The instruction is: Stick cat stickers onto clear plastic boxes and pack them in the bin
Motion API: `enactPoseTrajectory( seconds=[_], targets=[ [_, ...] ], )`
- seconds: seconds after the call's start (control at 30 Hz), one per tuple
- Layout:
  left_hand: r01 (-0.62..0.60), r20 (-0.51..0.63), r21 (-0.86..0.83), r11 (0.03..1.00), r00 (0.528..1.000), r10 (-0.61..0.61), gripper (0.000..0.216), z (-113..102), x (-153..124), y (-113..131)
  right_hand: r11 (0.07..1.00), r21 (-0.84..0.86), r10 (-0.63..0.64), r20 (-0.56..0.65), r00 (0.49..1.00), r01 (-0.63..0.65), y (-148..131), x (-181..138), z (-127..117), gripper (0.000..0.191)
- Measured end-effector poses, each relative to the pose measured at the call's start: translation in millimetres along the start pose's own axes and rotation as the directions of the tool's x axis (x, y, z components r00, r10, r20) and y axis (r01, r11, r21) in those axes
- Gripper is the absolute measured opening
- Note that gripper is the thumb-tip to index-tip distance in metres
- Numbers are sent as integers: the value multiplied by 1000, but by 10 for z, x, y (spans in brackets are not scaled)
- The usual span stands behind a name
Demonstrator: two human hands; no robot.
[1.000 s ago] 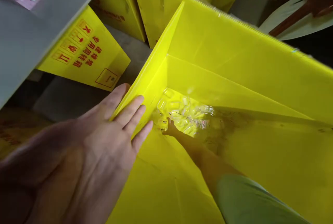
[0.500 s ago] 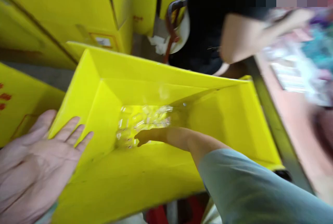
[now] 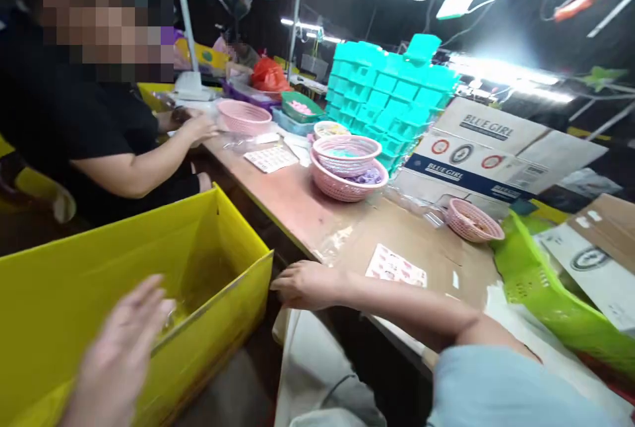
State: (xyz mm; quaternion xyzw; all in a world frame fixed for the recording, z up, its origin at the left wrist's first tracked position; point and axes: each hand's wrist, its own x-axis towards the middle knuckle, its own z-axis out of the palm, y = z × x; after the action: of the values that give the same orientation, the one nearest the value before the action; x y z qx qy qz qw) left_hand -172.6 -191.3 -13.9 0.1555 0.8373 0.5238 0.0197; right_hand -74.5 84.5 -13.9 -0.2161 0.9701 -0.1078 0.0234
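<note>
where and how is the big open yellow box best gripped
Probably by the top rim of its near wall, fingers inside and thumb outside, coming down from above on your side. The yellow box stands open-topped, and that thin straight edge faces up, uncovered between your left hand and your right hand.

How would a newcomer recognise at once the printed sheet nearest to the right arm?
On the table, find the brown cardboard. On it, just beyond the right arm, lies the white sheet with pinkish prints. The other sheet lies farther off, nearer the co-worker.
</note>
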Motion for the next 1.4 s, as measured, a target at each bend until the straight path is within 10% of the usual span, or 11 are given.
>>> enactPoseTrajectory(
  seconds=[0.13,0.27,0.47,0.6,0.7,1.13,1.4],
  targets=[
    [-208,361,2,978,912,194,52,1442,-267,474,940,90,338,-138,931,-328,579,-1345,19,35],
    [-433,545,91,897,775,319,49,2377,-590,894,830,149,558,-235,796,-538,1007,-2264,97,44],
    [-614,681,77,786,608,408,49,2923,-797,1295,519,276,844,-315,434,-809,1657,-3109,180,69],
    [-612,722,104,784,589,364,52,3223,-726,1406,253,326,928,-346,134,-911,2163,-3503,31,73],
    [-580,749,81,811,572,334,58,3560,-584,1538,140,310,933,-359,20,-940,2463,-3750,-116,83],
    [-155,678,-104,982,712,184,78,6469,894,2402,66,140,989,-141,46,-988,4000,-3928,-512,132],
    [-87,703,-294,952,655,277,97,6978,1104,2509,111,108,985,-142,96,-988,4047,-3826,-446,125]
  ],
)
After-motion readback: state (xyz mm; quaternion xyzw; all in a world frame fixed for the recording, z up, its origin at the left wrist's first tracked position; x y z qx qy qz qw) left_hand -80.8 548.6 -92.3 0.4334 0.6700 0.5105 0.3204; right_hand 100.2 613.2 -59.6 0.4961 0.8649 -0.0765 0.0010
